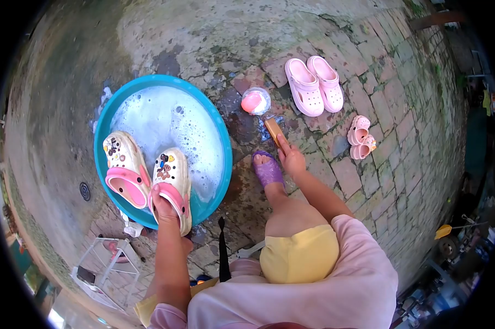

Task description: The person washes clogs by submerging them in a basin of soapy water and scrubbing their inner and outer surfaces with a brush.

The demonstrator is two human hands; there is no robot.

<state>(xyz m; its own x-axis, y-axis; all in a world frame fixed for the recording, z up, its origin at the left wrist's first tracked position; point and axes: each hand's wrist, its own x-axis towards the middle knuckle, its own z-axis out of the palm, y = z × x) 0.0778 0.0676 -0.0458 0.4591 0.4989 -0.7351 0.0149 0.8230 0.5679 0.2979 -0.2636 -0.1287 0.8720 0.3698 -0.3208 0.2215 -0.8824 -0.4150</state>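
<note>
A teal basin (pixel 226 140) full of foamy water stands on the left. Two cream clogs with pink straps and charms are at its near side: the left clog (pixel 125 159) and the right clog (pixel 173 167). My left hand (pixel 164 207) grips the right clog by its heel end, thumb on the pink strap. Right of the basin, my right hand (pixel 292 159) is closed around a wooden brush (pixel 272 131), held low over a wet, sudsy patch of ground. Just beyond the brush sits a small clear container (pixel 255 101) with something pink and white in it.
Pink clogs (pixel 314 88) stand on the bricks at the upper right, with a small pink pair (pixel 360 138) below them. My purple shoe (pixel 268 169) is beside the basin. A white metal frame (pixel 107 268) stands lower left.
</note>
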